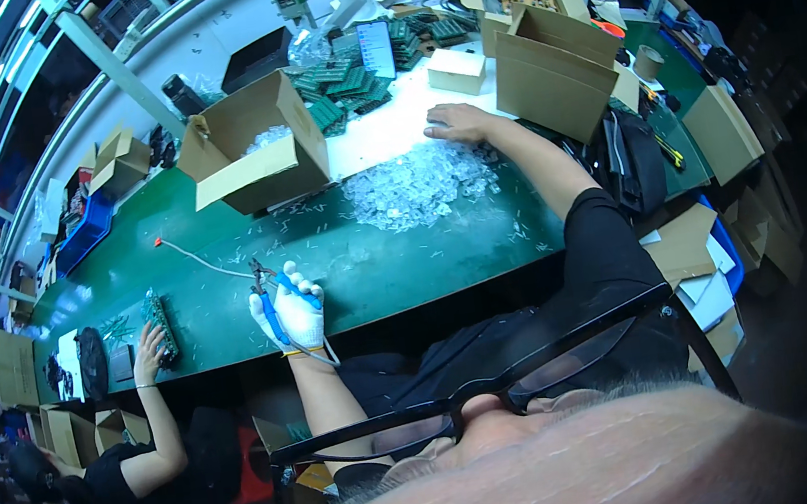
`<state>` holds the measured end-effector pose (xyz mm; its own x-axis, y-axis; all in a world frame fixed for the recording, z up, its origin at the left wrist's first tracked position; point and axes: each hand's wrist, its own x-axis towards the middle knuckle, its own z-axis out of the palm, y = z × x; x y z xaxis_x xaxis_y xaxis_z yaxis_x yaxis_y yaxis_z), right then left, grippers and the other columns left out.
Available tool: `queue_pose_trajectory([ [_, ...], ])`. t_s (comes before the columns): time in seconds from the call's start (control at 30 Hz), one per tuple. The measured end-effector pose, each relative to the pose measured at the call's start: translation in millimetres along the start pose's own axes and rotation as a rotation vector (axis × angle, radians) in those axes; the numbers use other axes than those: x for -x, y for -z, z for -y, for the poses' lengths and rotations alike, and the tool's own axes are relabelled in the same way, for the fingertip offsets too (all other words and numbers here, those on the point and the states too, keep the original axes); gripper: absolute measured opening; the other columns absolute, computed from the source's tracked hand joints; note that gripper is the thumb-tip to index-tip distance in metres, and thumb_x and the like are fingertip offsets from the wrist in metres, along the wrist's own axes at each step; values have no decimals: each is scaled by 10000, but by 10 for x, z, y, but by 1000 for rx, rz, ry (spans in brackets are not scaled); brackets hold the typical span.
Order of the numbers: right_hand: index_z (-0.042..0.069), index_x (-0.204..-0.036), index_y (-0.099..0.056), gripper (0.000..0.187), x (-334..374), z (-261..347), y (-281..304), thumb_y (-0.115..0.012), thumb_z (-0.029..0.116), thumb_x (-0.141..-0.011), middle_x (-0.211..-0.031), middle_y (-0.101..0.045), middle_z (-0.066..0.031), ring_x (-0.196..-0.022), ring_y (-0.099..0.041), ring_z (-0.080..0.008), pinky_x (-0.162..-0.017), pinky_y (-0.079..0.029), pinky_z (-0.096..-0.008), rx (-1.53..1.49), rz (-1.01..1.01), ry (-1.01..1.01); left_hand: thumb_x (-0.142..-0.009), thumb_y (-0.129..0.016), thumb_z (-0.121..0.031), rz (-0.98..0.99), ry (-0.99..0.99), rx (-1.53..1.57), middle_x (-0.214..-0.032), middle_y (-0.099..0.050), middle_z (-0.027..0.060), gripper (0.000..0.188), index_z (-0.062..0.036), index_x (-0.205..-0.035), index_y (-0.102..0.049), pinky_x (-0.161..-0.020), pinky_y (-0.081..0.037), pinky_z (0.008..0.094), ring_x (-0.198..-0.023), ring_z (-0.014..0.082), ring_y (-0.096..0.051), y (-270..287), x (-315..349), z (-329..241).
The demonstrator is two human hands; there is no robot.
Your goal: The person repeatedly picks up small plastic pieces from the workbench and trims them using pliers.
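Observation:
My left hand (296, 316) wears a white glove with blue fingertips and is closed around a pair of blue-handled cutters (271, 314). The dark jaws point away from me over the green bench top. A thin grey cord (208, 262) with a red end lies beyond the jaws, and another grey length hangs by the wrist. My bare right hand (461, 125) rests at the far edge of a heap of clear plastic pieces (421, 186), its fingers stretched over the white sheet (375, 142). Nothing shows in its grasp.
An open cardboard box (258, 174) with clear pieces stands left of the heap. Stacked green circuit boards (348, 85), a small white box (457, 71) and a larger cardboard box (555, 77) stand farther back. At left, a co-worker's hand (148, 356) touches a circuit board.

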<state>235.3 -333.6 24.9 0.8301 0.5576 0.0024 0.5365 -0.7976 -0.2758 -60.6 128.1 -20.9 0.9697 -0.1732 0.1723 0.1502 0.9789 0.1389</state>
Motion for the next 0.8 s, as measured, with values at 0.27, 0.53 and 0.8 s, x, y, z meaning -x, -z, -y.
queue_pose_trajectory([
  [0.27,32,-1448,-634,720,707,-36,75,-506,630,-1068,-1534,-606,-211,-1454,-531,-406,-1236,-395,-496,-205,-202,17,-992,-680,-537,98,38,-10,-1265,-639,222,881,107,-1534,-420,-1097,-496,544,-1164,367,-638,40,-16,-8],
  [0.53,56,-1480,-620,713,845,-24,-368,-577,610,-1032,-1573,-553,-239,-1533,-414,-432,-1276,-279,-541,-145,-352,-90,-962,-700,-563,3,-9,-18,-1201,-681,242,868,109,-1473,-497,-1042,-515,514,-1089,392,-674,-9,-26,44],
  [0.8,-8,-1518,-550,782,904,675,-473,-657,576,-1009,-1627,-495,-251,-1562,-394,-424,-1297,-301,-516,-377,-328,-9,-970,-685,-563,-4,-31,-41,-1201,-685,248,865,114,-1474,-498,-1046,-521,518,-1079,393,-680,-10,14,17],
])
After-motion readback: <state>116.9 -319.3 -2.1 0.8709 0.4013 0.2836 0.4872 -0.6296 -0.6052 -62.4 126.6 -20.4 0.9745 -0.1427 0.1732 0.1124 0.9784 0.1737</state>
